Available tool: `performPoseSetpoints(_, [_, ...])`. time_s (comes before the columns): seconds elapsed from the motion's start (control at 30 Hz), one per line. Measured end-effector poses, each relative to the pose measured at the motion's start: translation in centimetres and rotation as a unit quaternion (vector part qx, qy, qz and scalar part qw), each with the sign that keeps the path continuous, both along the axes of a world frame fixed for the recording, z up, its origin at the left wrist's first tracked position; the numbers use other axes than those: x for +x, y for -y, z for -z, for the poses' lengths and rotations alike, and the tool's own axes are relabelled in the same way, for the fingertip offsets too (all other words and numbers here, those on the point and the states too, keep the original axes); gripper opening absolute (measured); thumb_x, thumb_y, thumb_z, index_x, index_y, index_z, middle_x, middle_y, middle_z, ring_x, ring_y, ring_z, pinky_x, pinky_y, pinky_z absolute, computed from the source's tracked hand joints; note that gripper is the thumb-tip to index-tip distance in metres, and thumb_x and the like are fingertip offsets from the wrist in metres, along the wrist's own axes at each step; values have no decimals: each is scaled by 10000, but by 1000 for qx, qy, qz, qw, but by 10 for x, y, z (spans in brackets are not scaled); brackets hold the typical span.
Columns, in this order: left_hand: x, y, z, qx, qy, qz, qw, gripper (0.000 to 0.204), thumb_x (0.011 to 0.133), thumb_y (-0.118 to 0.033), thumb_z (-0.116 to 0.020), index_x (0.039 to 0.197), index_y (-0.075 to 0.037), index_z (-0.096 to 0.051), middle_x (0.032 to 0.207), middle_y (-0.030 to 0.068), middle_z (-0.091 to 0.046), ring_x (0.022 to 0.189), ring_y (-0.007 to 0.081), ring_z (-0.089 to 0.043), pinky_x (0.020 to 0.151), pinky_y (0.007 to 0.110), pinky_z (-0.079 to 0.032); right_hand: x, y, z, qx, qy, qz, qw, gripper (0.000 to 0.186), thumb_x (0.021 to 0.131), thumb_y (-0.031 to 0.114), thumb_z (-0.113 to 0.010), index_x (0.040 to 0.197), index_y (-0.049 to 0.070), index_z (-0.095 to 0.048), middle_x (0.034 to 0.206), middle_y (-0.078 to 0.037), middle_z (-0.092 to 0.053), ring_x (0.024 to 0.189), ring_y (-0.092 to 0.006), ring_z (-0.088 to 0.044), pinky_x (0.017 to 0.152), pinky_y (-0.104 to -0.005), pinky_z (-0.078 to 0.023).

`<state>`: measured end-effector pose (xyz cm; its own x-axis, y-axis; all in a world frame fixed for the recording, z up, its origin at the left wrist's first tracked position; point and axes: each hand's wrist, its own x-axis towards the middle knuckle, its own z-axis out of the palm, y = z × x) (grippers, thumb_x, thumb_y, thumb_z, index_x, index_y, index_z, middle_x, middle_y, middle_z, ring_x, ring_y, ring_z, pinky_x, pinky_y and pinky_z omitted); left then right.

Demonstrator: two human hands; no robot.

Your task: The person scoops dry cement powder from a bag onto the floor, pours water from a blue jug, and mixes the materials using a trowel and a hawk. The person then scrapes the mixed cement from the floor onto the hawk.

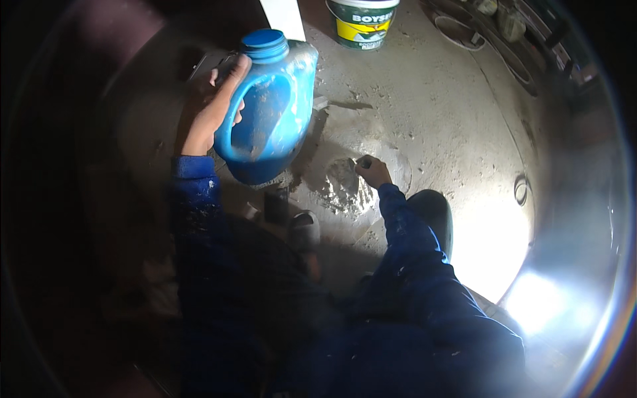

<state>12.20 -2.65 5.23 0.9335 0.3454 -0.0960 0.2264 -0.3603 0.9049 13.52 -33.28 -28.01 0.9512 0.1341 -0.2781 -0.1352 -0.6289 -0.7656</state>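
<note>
My left hand (215, 109) is closed around the handle of a blue plastic jug (302, 86). The jug's neck faces up and pale smears mark its side. Low over the floor, my right hand (375, 171) has its fingers curled in. What they grip, perhaps a tool handle, is too dark to make out. Just beside those fingers lies a wet, shiny grey patch of what looks like mortar (352, 199), with a darker grey shape at its upper part.
A green and yellow bucket with a white rim (365, 26) stands at the far side. Hoses or cables (458, 32) lie coiled at the far right. A bright lamp (534, 302) glares at the lower right. My shoe (304, 230) rests on the dusty floor near the patch.
</note>
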Motion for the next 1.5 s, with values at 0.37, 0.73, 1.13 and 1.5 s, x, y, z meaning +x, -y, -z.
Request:
performPoseSetpoints(0.37, [5, -19, 30, -45, 107, -242, 963, 536, 955, -527, -472, 1174, -55, -601, 799, 122, -644, 519, 207, -615, 421, 334, -518, -27, -62, 23, 114, -19, -91, 989, 324, 828, 282, -731, 1019, 25, -682, 829, -76, -706, 735, -124, -658, 702, -270, -527])
performPoseSetpoints(0.73, [-14, -58, 44, 2, 81, -172, 982, 464, 953, -439, -522, 1168, -36, -606, 731, 105, -628, 496, 172, -587, 436, 300, -493, -20, -27, 18, 106, -13, -80, 991, 322, 827, 281, -749, 996, 13, -690, 828, -82, -718, 715, -122, -666, 679, -282, -543])
performPoseSetpoints(1.13, [-1, -61, 65, 6, 135, -148, 980, 436, 945, -388, -539, 1103, 8, -631, 652, 96, -622, 481, 150, -584, 442, 287, -485, 2, 2, 5, 85, -40, -113, 989, 350, 798, 302, -752, 1016, 33, -700, 883, -94, -725, 819, -156, -683, 775, -308, -532])
performPoseSetpoints(1.5, [-3, -42, 46, -14, 88, -152, 984, 410, 902, -361, -573, 1022, 24, -651, 661, 96, -624, 543, 154, -616, 456, 301, -501, 54, 12, -6, -105, 20, -233, 967, 274, 784, 171, -688, 1056, 140, -691, 926, -127, -713, 845, -242, -693, 798, -356, -533])
